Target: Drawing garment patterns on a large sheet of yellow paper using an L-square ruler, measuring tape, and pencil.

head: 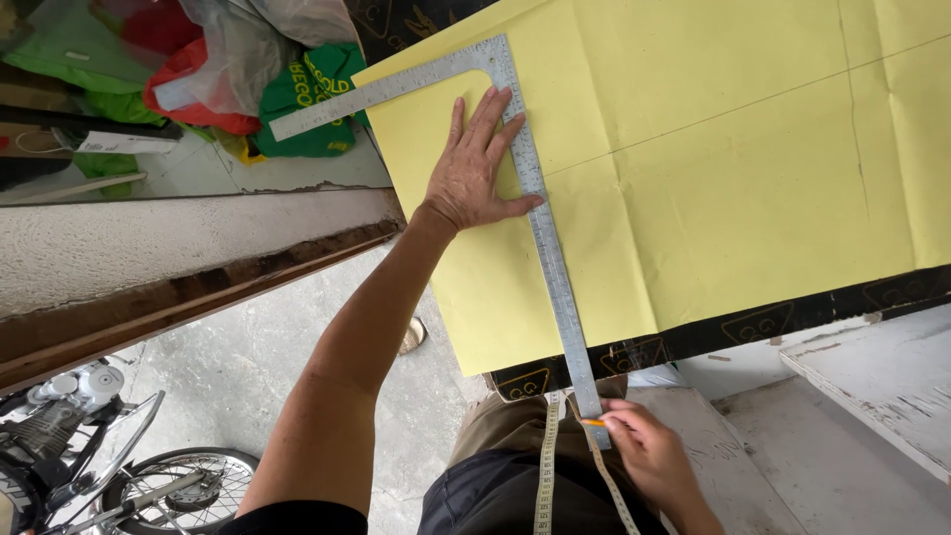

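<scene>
- A large sheet of yellow paper (713, 168) is lying flat on the desk (753, 322), covering most of its dark patterned top; only a black strip with yellow markings is showing along the near edge.
- The paper is showing fold creases, one long thin line running across it from left to right and rising toward the far right, and another crease running down near the right side.
- A metal L-shaped square (543, 238) is resting on the paper, its long arm reaching from the far corner down past the desk's near edge, its short arm sticking out to the left beyond the paper.
- The square is looking grey and dull, with fine ruler markings along its edges.
- The left hand (475, 168) is pressing flat on the paper inside the angle of the square, fingers spread and released, the thumb and fingertips touching the long arm's edge.
- The right hand (644, 451) is sitting at the lower end of the square, fingers pinching a small orange pencil (591, 422) whose tip is lying against the metal.
- A yellowish measuring tape (545, 466) is hanging down in front of the person's body, just beside the right hand.
- To the far left, coloured plastic bags (228, 69) are piling up, red, green and clear.
- At the bottom left, part of a motorcycle (89, 446) is standing on the concrete floor (258, 347).
</scene>
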